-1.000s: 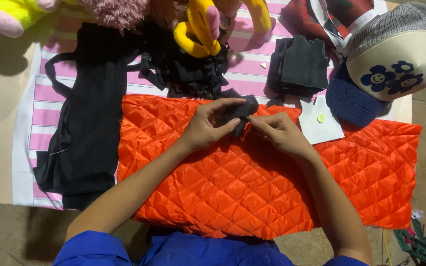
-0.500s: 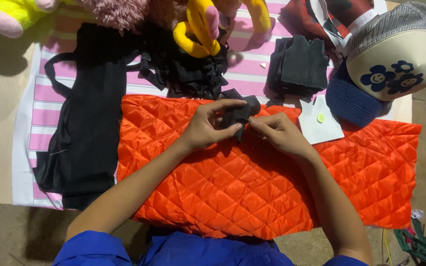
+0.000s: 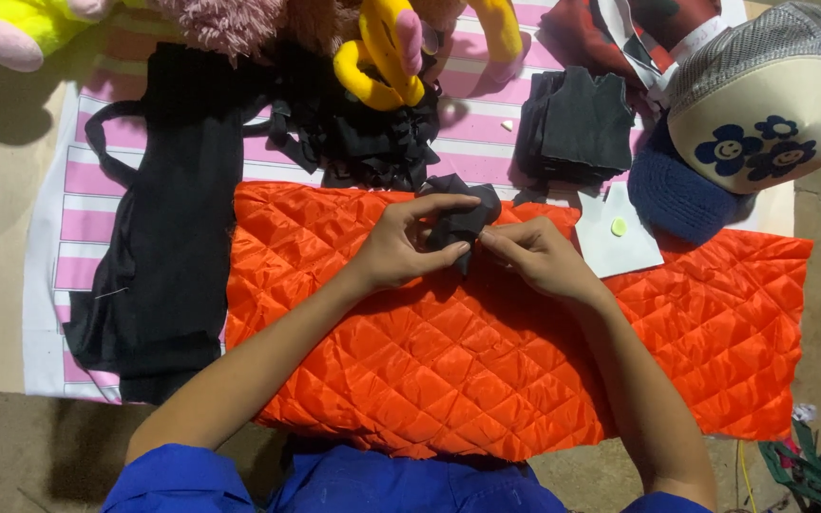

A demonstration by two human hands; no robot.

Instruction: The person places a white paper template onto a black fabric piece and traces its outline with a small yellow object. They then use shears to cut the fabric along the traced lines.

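A small crumpled piece of black fabric [image 3: 463,211] is pinched between both my hands near the top edge of a bright orange quilted cloth [image 3: 448,361]. My left hand [image 3: 401,242] grips its left side with thumb and fingers. Pinching its lower right edge is my right hand [image 3: 539,258]. The orange cloth lies spread over a pink and white striped sheet [image 3: 73,223].
A long black garment [image 3: 168,228] lies left of the orange cloth. More black straps [image 3: 363,138], a folded dark cloth [image 3: 577,123], plush toys [image 3: 387,47], a white cap with blue flowers [image 3: 762,100], a blue knit piece [image 3: 677,195] and a white card [image 3: 620,237] sit behind.
The black fabric piece has been worked and turned between my fingers; both hands stay in nearly the same spot on the orange cloth.
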